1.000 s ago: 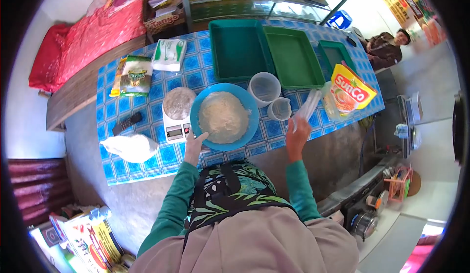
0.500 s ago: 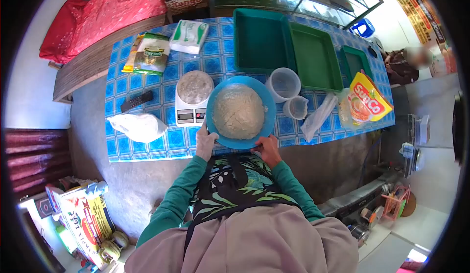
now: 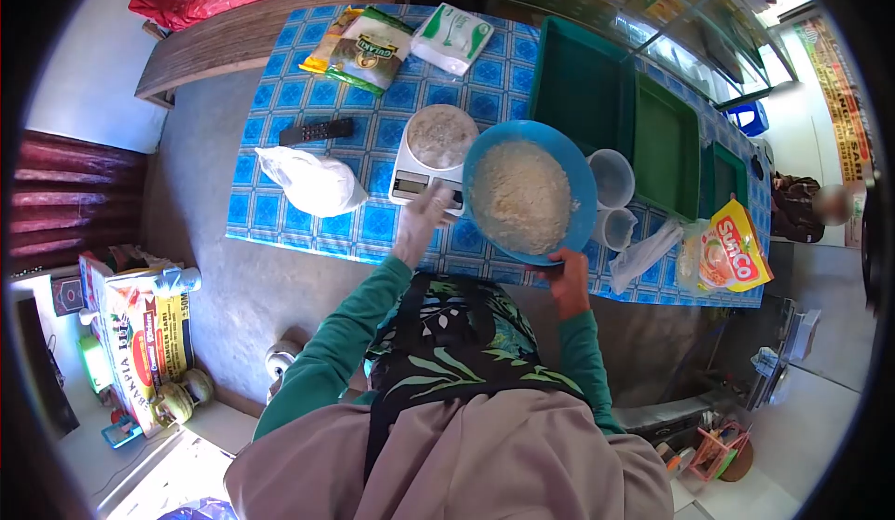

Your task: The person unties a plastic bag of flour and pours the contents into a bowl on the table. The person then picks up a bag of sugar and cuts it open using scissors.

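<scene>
A blue basin (image 3: 584, 180) heaped with pale flour (image 3: 520, 194) is at the table's front edge. My right hand (image 3: 568, 279) is closed on the basin's near rim. My left hand (image 3: 424, 223), whitened with flour, is off the basin with its fingers stretched out over the front of the white kitchen scale (image 3: 401, 168). Whether the fingertips touch the scale's buttons I cannot tell. On top of the scale is a round, flour-dusted platform (image 3: 441, 136). A white plastic bag (image 3: 315, 183) lies to the left of the scale.
Behind the basin are green trays (image 3: 667, 145) and two clear plastic cups (image 3: 611, 180). A yellow SunCo pouch (image 3: 735, 250) and a clear plastic bag (image 3: 645, 257) lie right. Further back are a Gulaku bag (image 3: 370, 52), a tissue pack (image 3: 452, 39) and a remote (image 3: 317, 132). Another person (image 3: 798, 208) is far right.
My left hand has let go of the basin and moved to the front of the scale. The right hand still grips the rim. The whole view has turned and shifted left.
</scene>
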`<state>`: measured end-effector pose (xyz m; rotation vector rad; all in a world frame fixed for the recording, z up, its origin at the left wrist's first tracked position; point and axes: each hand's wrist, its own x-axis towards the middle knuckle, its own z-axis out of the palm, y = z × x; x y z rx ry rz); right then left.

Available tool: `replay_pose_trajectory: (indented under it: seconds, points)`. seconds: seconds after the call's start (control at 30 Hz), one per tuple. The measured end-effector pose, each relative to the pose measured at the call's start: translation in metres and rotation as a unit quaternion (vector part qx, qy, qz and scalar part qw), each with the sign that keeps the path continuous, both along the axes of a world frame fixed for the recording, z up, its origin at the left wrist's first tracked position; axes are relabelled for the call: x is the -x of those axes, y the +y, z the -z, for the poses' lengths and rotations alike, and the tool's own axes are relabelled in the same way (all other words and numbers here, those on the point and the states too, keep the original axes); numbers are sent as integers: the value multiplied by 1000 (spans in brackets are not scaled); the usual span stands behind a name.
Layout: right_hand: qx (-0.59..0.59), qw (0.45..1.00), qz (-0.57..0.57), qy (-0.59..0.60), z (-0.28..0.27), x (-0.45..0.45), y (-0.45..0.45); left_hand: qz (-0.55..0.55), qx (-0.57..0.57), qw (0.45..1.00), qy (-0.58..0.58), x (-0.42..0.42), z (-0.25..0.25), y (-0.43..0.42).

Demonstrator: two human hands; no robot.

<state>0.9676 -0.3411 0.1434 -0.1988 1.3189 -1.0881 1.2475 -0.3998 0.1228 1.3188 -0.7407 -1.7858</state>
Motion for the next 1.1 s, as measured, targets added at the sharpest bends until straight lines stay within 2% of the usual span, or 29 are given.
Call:
replay_pose_trajectory:
  seconds: [0.07,0.1,0.13,0.17,0.2,0.27,0.33,0.43,0.57,0.67,0.73,0.83,0.97,1.03,1.1]
  points:
    - [9,1000,5,-18,-3,1,-2,-101,106,978,-146,-28,20,-7]
    - [9,999,28,-12,-1,0,0,-103,104,979,-144,-39,30,-4]
    - [10,999,52,-6,0,0,0,-31,184,908,-375,-48,31,-3]
    - [9,999,51,-5,3,-2,3,46,250,773,-581,-54,33,-2]
    - [25,998,55,3,5,-3,7,46,249,773,-581,-52,36,2]
    - [43,997,61,11,8,-8,12,161,345,652,-655,-33,12,6]
    - [20,995,94,-24,9,-15,18,189,365,660,-629,-27,25,3]
    - [6,995,87,-44,2,-28,28,219,331,651,-646,-20,30,-3]
    - [-14,992,120,-36,4,-39,38,245,337,653,-632,-25,37,-6]
    - [-48,990,119,-62,0,-43,42,252,376,637,-624,-25,43,-4]
    - [-29,991,122,-48,-1,-48,44,207,357,670,-617,-19,47,-2]
    - [-18,990,127,-60,-1,-49,44,192,352,684,-609,-12,46,-4]
    - [-18,992,115,-46,2,-47,41,209,340,677,-619,-12,46,-5]
    - [-4,993,110,-51,1,-48,40,173,343,692,-611,-11,48,-4]
    - [-6,992,111,-61,3,-46,39,173,349,685,-615,-12,53,-2]
